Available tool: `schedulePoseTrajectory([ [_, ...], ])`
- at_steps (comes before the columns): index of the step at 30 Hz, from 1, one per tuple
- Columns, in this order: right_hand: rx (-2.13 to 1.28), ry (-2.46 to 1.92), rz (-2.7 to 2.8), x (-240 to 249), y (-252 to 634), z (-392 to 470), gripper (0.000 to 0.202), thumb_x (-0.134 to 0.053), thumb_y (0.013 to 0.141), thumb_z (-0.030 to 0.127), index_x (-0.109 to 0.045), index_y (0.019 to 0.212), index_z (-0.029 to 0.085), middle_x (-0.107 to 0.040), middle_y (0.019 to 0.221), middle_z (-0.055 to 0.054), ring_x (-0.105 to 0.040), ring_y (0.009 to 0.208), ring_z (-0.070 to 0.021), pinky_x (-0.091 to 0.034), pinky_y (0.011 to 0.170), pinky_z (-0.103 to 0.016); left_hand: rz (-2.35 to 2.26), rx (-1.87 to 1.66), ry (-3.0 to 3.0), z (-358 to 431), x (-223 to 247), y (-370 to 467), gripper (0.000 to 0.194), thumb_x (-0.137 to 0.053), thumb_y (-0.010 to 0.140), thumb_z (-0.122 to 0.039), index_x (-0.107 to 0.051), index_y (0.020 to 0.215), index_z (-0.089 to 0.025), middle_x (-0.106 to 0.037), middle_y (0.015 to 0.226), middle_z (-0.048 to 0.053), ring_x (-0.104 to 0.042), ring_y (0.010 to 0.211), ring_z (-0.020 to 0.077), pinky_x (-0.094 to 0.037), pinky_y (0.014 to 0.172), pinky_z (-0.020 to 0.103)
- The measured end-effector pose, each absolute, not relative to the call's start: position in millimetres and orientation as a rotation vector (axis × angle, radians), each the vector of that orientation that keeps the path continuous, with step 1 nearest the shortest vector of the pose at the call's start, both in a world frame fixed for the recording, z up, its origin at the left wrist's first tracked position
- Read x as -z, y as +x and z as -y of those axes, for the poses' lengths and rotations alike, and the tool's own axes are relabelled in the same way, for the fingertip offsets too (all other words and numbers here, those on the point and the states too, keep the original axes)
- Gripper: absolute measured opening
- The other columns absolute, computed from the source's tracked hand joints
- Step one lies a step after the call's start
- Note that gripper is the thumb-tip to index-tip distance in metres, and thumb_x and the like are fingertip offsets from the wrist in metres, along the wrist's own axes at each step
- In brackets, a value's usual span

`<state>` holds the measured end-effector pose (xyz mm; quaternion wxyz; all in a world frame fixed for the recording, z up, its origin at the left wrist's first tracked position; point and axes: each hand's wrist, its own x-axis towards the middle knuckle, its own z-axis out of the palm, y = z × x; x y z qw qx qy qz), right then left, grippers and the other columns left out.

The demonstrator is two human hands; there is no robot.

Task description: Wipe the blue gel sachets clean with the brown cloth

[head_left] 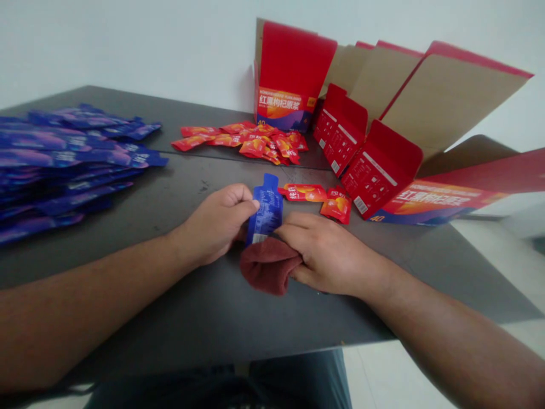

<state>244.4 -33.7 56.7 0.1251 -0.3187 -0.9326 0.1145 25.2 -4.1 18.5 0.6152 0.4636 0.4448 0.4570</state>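
Near the middle of the dark table, my left hand (225, 221) pinches the left side of a blue sachet (269, 204), which stands tilted with its narrow neck up and printed text and a barcode facing me. My right hand (317, 247) is closed on a brown cloth (270, 266) at the sachet's lower right. The cloth covers the sachet's bottom end. Just beyond my right hand lie a red sachet (305, 192) and some more red sachets (338, 205) on the table.
A large pile of blue sachets (63, 165) covers the left of the table (187, 318). Red sachets (255, 140) are heaped at the back. Open red boxes (279, 108) stand at the back and right, one large box (434, 201) near the right edge.
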Motion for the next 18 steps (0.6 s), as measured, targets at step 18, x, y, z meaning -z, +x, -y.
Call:
schedulePoseTrajectory([
  [18,-0.204,-1.150,2.531,-53.7,242.3,30.9,0.015,-0.065,0.086,0.017,-0.062,0.101,0.019,-0.065,0.103,-0.008,-0.062,0.096,-0.0255,-0.051,0.084,-0.038,-1.008,-1.092,1.083,5.2,-22.1,27.1,0.022,-0.069,0.088,-0.021,-0.051,0.075,-0.020,-0.052,0.066,-0.005,-0.049,0.059,0.0086,-0.042,0.056,0.021],
])
